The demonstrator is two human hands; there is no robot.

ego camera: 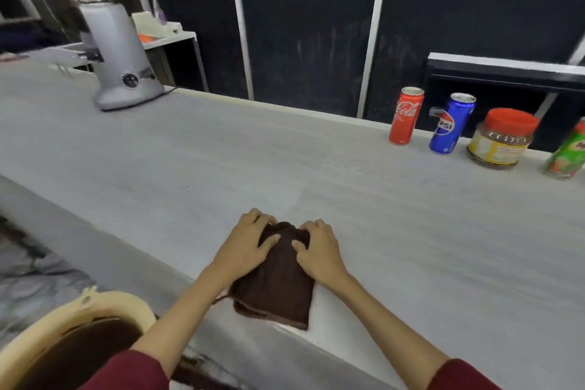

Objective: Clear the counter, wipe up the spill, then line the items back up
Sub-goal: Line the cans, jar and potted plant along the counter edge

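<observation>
A dark brown cloth (pixel 278 285) lies folded on the grey counter (pixel 221 161) near its front edge. My left hand (pixel 247 247) and my right hand (pixel 319 250) both rest on the cloth's far end, fingers curled over its bunched edge. At the counter's far right stand a red cola can (pixel 406 115), a blue Pepsi can (pixel 452 123), a jar with a red lid (pixel 501 139) and a green tin (pixel 568 155), all upright in a row.
A grey coffee grinder (pixel 118 54) stands at the counter's far left. A cream plastic basin (pixel 72 336) sits below the counter's front edge at bottom left. A dark wall panel with white strips rises behind the counter.
</observation>
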